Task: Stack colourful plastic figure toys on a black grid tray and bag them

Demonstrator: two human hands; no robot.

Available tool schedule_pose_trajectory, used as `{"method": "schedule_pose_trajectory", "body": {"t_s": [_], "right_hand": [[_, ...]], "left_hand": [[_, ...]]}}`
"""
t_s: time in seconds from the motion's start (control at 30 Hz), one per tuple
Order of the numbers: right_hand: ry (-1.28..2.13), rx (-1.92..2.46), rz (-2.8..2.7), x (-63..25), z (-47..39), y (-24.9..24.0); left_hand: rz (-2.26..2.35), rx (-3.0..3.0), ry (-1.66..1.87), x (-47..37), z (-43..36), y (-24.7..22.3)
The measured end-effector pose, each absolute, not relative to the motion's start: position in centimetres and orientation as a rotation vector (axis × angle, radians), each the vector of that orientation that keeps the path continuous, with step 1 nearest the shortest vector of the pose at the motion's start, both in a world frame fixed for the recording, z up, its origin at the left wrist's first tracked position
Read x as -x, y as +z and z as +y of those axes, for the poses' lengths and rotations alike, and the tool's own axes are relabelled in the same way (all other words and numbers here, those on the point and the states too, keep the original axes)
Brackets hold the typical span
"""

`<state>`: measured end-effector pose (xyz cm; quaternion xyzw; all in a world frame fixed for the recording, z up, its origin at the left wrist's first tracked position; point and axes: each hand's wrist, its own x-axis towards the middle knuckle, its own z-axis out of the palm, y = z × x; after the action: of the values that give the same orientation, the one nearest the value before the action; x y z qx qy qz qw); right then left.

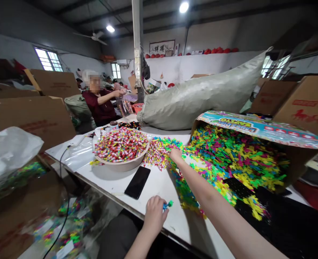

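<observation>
blue piece (167, 205) — left hand (153, 216) pinches one

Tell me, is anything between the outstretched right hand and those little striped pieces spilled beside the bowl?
Nothing visible does. The right hand already rests on the spilled striped pieces, just right of the bowl. The phone lies nearer, off its line.

Two bare forearms, left hand (153, 215) and right hand (175, 154) (no sleeves, no gloves)
</observation>
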<state>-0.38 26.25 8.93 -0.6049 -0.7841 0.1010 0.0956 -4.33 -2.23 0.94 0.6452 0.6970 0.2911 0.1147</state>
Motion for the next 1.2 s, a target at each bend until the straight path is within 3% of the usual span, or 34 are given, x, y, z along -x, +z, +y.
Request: {"method": "schedule_pose_trajectory", "body": {"t_s": [0.13, 0.3, 0.47, 0.53, 0.77, 1.2], "right_hand": [[0.480, 1.722, -2.187, -0.7, 25.9, 10.1], [0.738, 1.334, -2.039, -3.6, 21.2, 12.1], [1.717, 0.593, -1.747, -6.5, 10.2, 12.9], [1.870, 0.526, -1.580, -7.1, 5.8, 12.9], [1.895, 0.615, -0.973, -8.5, -2.5, 13.2], [1.781, 0.525, -0.926, -11.6, -8.7, 12.1]], "left_hand": [[1.988, -1.705, 1.066, 6.0, -3.2, 1.2], [1.729, -1.161, 1.403, 7.4, -3.6, 4.0], [1.521, -0.951, 1.612, 7.2, -4.9, 8.1], [1.486, -0.959, 1.642, 6.6, -5.7, 9.3], [1.516, -1.077, 1.641, 4.0, -9.9, 12.0], [1.754, -1.327, 1.644, 0.7, -15.1, 11.9]]}}
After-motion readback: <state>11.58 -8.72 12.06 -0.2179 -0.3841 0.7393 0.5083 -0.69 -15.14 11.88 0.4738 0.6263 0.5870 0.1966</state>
